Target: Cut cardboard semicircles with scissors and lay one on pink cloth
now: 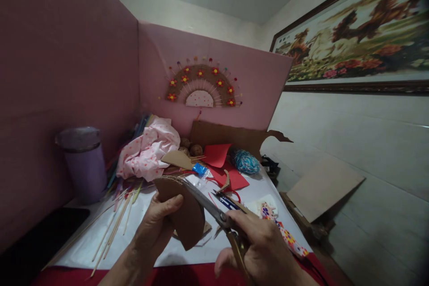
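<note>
A curved piece of brown cardboard is pinched in my left hand, thumb on its near face. My right hand grips a pair of scissors, whose blades lie along the upper edge of the cardboard. Whether the blades are cutting into it, I cannot tell. Beyond the cardboard lies a tan half-circle of card, close to a crumpled pink dotted cloth. A dark craft knife rests on the table behind the scissors, and cardboard scraps lie beneath my hands.
A purple tumbler stands at left, with thin wooden sticks near it. Red paper, blue-white yarn and a large cardboard sheet are at the back. A fan-shaped decoration hangs on the pink panel.
</note>
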A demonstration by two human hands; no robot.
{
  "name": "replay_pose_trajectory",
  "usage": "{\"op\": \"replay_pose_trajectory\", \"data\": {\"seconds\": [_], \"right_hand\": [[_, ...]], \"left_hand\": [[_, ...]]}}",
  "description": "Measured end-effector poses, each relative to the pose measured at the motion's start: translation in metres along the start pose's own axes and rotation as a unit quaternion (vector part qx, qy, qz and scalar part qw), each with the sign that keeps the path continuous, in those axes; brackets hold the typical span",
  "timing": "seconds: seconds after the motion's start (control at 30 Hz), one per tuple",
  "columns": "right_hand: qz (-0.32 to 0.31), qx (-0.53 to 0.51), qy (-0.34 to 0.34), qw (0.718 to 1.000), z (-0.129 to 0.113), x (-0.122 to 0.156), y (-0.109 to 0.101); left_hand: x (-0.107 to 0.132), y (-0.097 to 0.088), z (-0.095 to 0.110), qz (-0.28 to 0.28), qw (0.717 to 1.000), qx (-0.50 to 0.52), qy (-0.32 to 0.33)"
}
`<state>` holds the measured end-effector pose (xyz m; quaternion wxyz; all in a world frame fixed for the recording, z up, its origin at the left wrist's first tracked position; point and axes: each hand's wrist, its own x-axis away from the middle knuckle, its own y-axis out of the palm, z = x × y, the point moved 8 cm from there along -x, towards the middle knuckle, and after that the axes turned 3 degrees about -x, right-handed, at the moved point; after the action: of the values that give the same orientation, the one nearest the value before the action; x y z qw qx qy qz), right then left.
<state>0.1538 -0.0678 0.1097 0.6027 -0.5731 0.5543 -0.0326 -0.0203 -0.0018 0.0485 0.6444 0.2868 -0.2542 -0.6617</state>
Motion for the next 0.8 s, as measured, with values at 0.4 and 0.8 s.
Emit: {"op": "replay_pose_trajectory", "data": {"seconds": [0.4, 0.8], "right_hand": [[-0.061, -0.117, 0.129, 0.983, 0.01, -0.003, 0.003], [-0.059, -0.036, 0.074, 0.995, 0.007, 0.005, 0.018]], "left_hand": [[-0.001, -0.012, -0.007, 0.107, 0.987, 0.106, -0.061], [-0.001, -0.013, -0.008, 0.165, 0.971, 0.147, -0.092]]}}
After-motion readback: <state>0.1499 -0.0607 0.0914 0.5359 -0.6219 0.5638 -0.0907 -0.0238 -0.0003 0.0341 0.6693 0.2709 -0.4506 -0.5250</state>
